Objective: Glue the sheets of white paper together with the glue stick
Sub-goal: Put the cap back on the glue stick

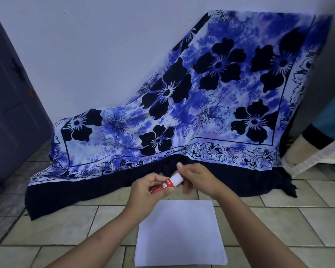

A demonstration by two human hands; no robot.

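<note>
White paper (180, 233) lies flat on the tiled floor in front of me; I cannot tell how many sheets are stacked. Above its far edge I hold a glue stick (169, 182) with a red body and a white cap. My left hand (149, 188) is closed around the red body. My right hand (195, 176) has its fingers around the white cap end. The cap sits on the stick. Both hands hover above the floor, apart from the paper.
A blue floral cloth (191, 105) drapes over something against the white wall and spills onto the floor (66, 225) just beyond my hands. A dark door (10, 97) stands at the left. A mattress edge (315, 151) is at the right.
</note>
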